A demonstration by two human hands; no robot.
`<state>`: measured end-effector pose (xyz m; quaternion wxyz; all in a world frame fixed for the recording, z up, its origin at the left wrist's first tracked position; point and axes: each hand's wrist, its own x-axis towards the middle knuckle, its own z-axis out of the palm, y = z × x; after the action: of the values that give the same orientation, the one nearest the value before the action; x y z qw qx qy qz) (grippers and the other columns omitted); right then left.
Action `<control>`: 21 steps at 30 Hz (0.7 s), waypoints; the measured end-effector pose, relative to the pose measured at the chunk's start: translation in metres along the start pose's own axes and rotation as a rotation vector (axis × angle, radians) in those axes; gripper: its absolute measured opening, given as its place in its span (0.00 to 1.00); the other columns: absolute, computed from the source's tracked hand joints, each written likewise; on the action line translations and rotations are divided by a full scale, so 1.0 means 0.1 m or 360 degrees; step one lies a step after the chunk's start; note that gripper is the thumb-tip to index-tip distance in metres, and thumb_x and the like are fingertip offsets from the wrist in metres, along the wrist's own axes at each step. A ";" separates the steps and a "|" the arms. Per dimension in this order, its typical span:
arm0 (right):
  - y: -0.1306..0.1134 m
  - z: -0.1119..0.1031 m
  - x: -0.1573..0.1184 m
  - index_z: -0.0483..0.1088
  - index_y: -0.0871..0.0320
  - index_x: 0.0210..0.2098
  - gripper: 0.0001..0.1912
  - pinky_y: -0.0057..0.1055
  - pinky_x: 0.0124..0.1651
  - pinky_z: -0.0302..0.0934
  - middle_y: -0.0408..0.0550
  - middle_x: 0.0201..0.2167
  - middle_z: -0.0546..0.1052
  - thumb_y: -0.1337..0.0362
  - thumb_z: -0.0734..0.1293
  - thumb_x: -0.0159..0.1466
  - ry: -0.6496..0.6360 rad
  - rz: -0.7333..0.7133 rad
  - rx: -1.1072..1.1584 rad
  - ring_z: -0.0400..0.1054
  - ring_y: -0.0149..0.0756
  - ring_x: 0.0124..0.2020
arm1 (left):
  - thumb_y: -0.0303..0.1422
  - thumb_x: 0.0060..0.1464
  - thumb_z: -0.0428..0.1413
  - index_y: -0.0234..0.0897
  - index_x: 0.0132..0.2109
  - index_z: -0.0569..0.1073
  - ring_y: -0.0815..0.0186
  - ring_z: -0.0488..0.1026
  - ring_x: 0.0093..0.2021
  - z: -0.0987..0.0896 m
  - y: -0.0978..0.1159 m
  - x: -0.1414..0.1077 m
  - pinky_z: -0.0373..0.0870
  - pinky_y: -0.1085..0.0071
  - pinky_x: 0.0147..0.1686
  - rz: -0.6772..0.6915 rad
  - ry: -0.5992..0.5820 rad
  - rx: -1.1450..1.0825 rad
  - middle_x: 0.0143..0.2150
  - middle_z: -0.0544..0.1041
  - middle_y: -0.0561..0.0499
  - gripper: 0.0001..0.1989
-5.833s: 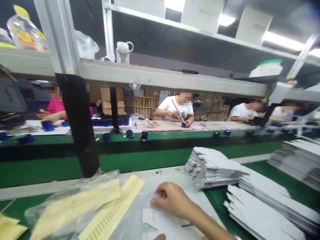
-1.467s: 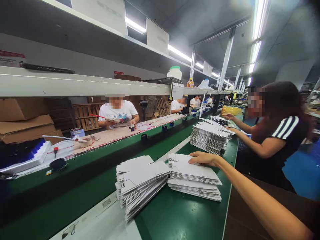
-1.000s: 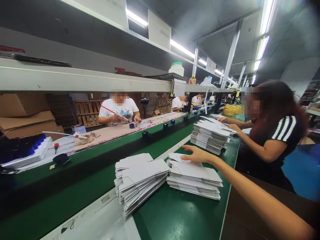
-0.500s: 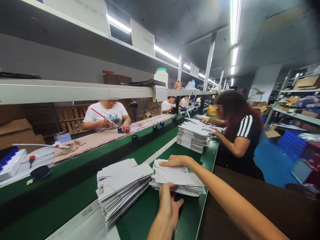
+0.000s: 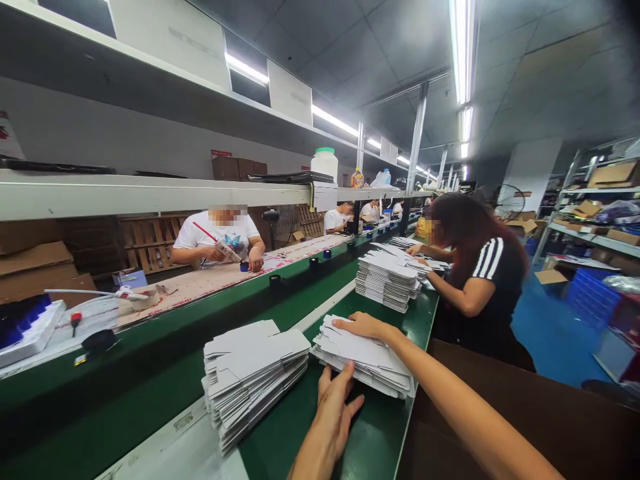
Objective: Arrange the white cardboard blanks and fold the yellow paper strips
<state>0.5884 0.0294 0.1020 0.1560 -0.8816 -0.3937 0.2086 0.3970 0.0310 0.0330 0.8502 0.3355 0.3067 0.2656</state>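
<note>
Flat carton stack (image 5: 367, 357) near bench right edge: light, slippery, fans easily. Left hand (image 5: 336, 408) fingers spread under near edge, right hand (image 5: 363, 325) flat on top; clamp both sides.

Bare hands (image 5: 350, 373) and forearms, no sleeves, rings or gloves

Single head-worn view, looking forward and slightly down along the long green-topped desk (image 5: 345, 427); near stack of flat white cardboard blanks (image 5: 367, 357) close below, the aisle receding rightward.
</note>
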 end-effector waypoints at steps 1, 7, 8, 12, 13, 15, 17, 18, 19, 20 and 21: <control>0.00 0.02 0.00 0.66 0.58 0.57 0.24 0.51 0.57 0.63 0.53 0.58 0.70 0.50 0.64 0.68 0.0010 0.0000 -0.0015 0.68 0.46 0.55 | 0.36 0.53 0.64 0.42 0.53 0.67 0.49 0.71 0.57 -0.02 -0.02 0.02 0.70 0.50 0.51 0.0004 0.0002 0.0017 0.52 0.75 0.41 0.23; -0.03 0.02 -0.12 0.67 0.58 0.57 0.24 0.51 0.57 0.63 0.53 0.56 0.72 0.50 0.63 0.69 0.0087 0.0036 -0.0156 0.69 0.45 0.53 | 0.32 0.61 0.59 0.35 0.58 0.63 0.55 0.78 0.43 0.13 -0.08 0.12 0.75 0.56 0.44 -0.0002 0.0019 -0.0056 0.47 0.76 0.41 0.21; -0.05 0.01 -0.15 0.66 0.58 0.58 0.24 0.51 0.57 0.63 0.53 0.56 0.72 0.49 0.63 0.69 0.0106 0.0035 -0.0178 0.69 0.45 0.54 | 0.31 0.63 0.55 0.35 0.59 0.63 0.58 0.78 0.42 0.18 -0.08 0.11 0.76 0.59 0.43 -0.0004 -0.0006 -0.0119 0.47 0.76 0.43 0.18; -0.15 -0.01 -0.26 0.66 0.57 0.57 0.24 0.53 0.58 0.61 0.53 0.55 0.73 0.49 0.62 0.69 0.0159 -0.0024 -0.0256 0.69 0.45 0.54 | 0.29 0.68 0.49 0.34 0.55 0.65 0.66 0.76 0.35 0.33 0.00 0.04 0.76 0.69 0.34 -0.0084 -0.0051 -0.0329 0.43 0.75 0.49 0.11; -0.17 -0.01 -0.28 0.66 0.57 0.57 0.24 0.53 0.58 0.61 0.52 0.54 0.73 0.49 0.62 0.69 0.0161 -0.0039 -0.0271 0.69 0.45 0.54 | 0.30 0.68 0.50 0.34 0.53 0.67 0.68 0.75 0.33 0.36 0.02 0.03 0.75 0.70 0.32 -0.0117 -0.0041 -0.0358 0.41 0.75 0.50 0.09; -0.19 0.01 -0.28 0.67 0.57 0.57 0.24 0.52 0.57 0.62 0.52 0.53 0.73 0.49 0.62 0.69 0.0149 -0.0057 -0.0289 0.69 0.44 0.53 | 0.34 0.67 0.52 0.33 0.48 0.70 0.70 0.72 0.30 0.40 0.06 0.04 0.73 0.72 0.29 -0.0175 -0.0030 -0.0398 0.37 0.74 0.52 0.08; -0.20 0.04 -0.26 0.67 0.58 0.56 0.23 0.51 0.56 0.63 0.52 0.53 0.74 0.49 0.62 0.69 0.0136 -0.0052 -0.0299 0.70 0.44 0.52 | 0.36 0.66 0.54 0.33 0.45 0.71 0.71 0.70 0.28 0.44 0.10 0.08 0.71 0.73 0.27 -0.0218 -0.0032 -0.0423 0.35 0.73 0.53 0.09; -0.20 0.05 -0.25 0.67 0.58 0.56 0.23 0.50 0.55 0.64 0.52 0.52 0.74 0.49 0.62 0.69 0.0138 -0.0040 -0.0303 0.70 0.43 0.51 | 0.36 0.65 0.54 0.33 0.45 0.71 0.71 0.70 0.28 0.46 0.12 0.11 0.71 0.73 0.27 -0.0238 -0.0031 -0.0434 0.35 0.73 0.53 0.09; -0.19 0.07 -0.23 0.68 0.58 0.55 0.23 0.50 0.55 0.64 0.52 0.52 0.74 0.49 0.62 0.69 0.0147 -0.0021 -0.0308 0.71 0.43 0.51 | 0.37 0.65 0.55 0.33 0.45 0.71 0.71 0.70 0.28 0.49 0.14 0.15 0.71 0.73 0.27 -0.0256 -0.0024 -0.0449 0.36 0.73 0.53 0.10; -0.18 0.07 -0.21 0.68 0.58 0.55 0.23 0.50 0.55 0.64 0.52 0.52 0.74 0.49 0.62 0.69 0.0163 0.0004 -0.0312 0.71 0.43 0.51 | 0.37 0.65 0.55 0.33 0.46 0.71 0.70 0.71 0.29 0.52 0.16 0.19 0.72 0.72 0.28 -0.0278 -0.0015 -0.0473 0.37 0.73 0.52 0.10; -0.16 0.07 -0.19 0.67 0.58 0.55 0.23 0.50 0.56 0.64 0.52 0.53 0.74 0.49 0.62 0.69 0.0184 0.0035 -0.0315 0.70 0.43 0.51 | 0.37 0.65 0.55 0.34 0.47 0.71 0.69 0.72 0.31 0.55 0.18 0.23 0.72 0.71 0.29 -0.0301 -0.0007 -0.0503 0.39 0.74 0.51 0.11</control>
<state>0.5631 0.0262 0.1075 0.0882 -0.9075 -0.3931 0.1192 0.4467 0.0348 0.0705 0.9142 0.1681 0.2894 0.2286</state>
